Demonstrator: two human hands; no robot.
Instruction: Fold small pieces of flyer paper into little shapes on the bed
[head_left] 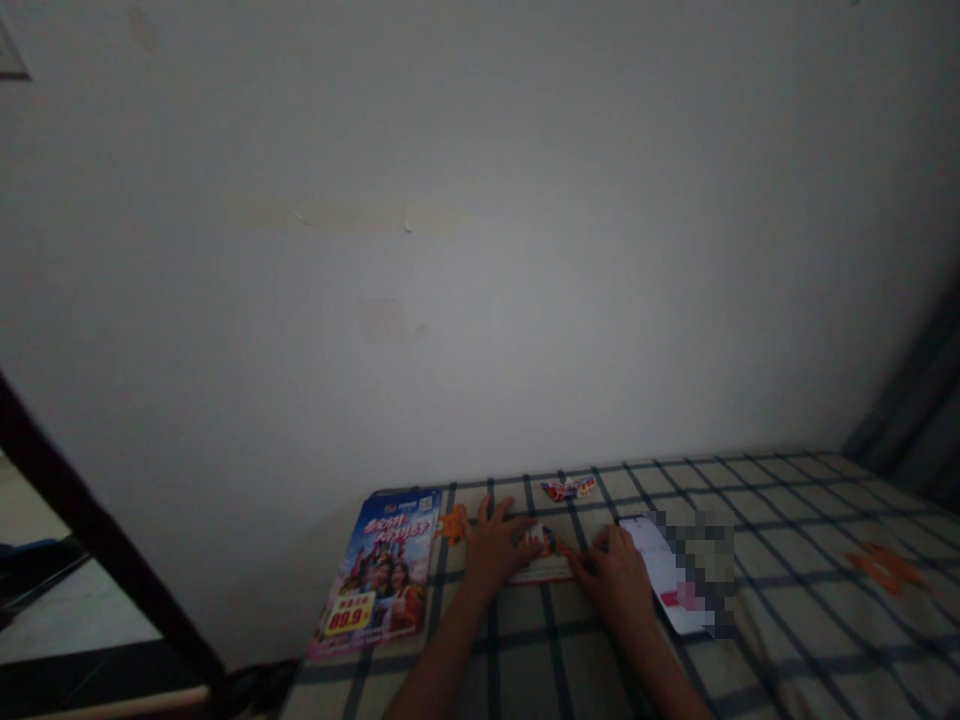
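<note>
A small, colourful piece of printed paper (546,570) lies on the checked cloth between my two hands, and its printing is too dim to read. Spread over its left side are the fingers of my left hand (491,545), with the thumb resting on the paper. My right hand (619,575) is at the paper's right edge, its fingers bent and its thumb and fingertip closed there. Just right of that hand, a phone (664,570) with a lit screen lies flat, partly blurred out.
On the left lies a stack of blue and pink flyers (386,570). A crumpled or cut scrap of printed paper (570,488) sits near the wall (570,300). The checked cloth (795,520) bears orange figures. A dark slanting bar (97,520) stands at far left.
</note>
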